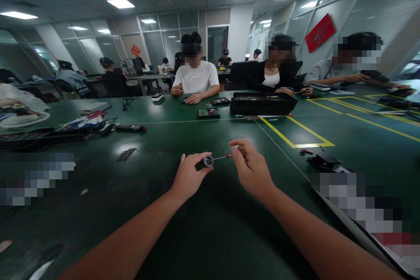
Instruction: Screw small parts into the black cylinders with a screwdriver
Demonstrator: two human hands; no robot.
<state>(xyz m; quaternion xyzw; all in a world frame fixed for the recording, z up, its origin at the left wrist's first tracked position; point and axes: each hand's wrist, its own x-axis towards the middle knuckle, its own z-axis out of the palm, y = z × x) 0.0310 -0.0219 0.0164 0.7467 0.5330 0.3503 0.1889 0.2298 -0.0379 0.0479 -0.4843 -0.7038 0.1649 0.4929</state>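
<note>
My left hand is wrapped round a small black cylindrical part, whose round end with a silvery rim faces right. A screwdriver with a red handle and thin metal shaft is held in my right hand, between thumb and fingers. The shaft points left, and its tip reaches the round end of the part. Both hands are above the green table; the inside of the cylinder is too small to make out.
Across the table a person in a white shirt works beside opened hard drives. A long black box stands right of them. Cables and tools lie at left, a black part at right. Yellow tape marks the table.
</note>
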